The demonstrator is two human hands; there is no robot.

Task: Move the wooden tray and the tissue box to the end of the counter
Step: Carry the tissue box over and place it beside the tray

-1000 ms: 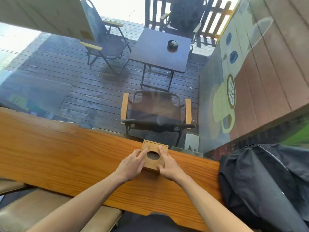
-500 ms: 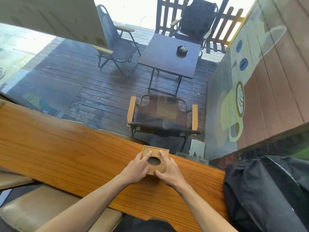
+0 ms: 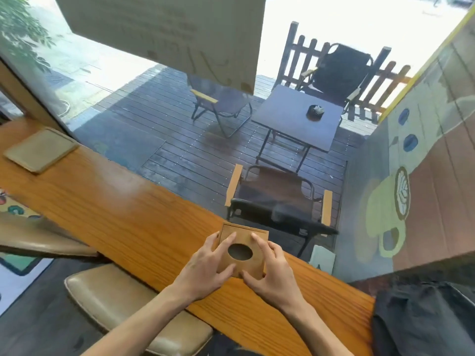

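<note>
Head view: the tissue box point(image 3: 243, 249) is held between both hands on the worktop point(image 3: 115, 214), close to the window-side edge. The left hand point(image 3: 205, 271) is wrapped on the box's left side, its fingers laid over the lid beside the oval opening and its thumb under the near edge; the right hand point(image 3: 272, 273) is set the same way on the right side. Both grips are therefore closed on the box, which appears to rest on the wood, though a slight lift cannot be ruled out. The tray point(image 3: 41, 150) lies far to the left of the grip, up the worktop against the window frame, untouched and well apart from the box. To the right of the grip the worktop ends a short way off, beside a dark bag point(image 3: 424, 317). Which end is meant cannot be told from the task sentence alone. If the right end is intended, the box is judged nearly placed and the tray has yet to be fetched; if the left, the tray may already be in place and the box has the whole length to travel.
</note>
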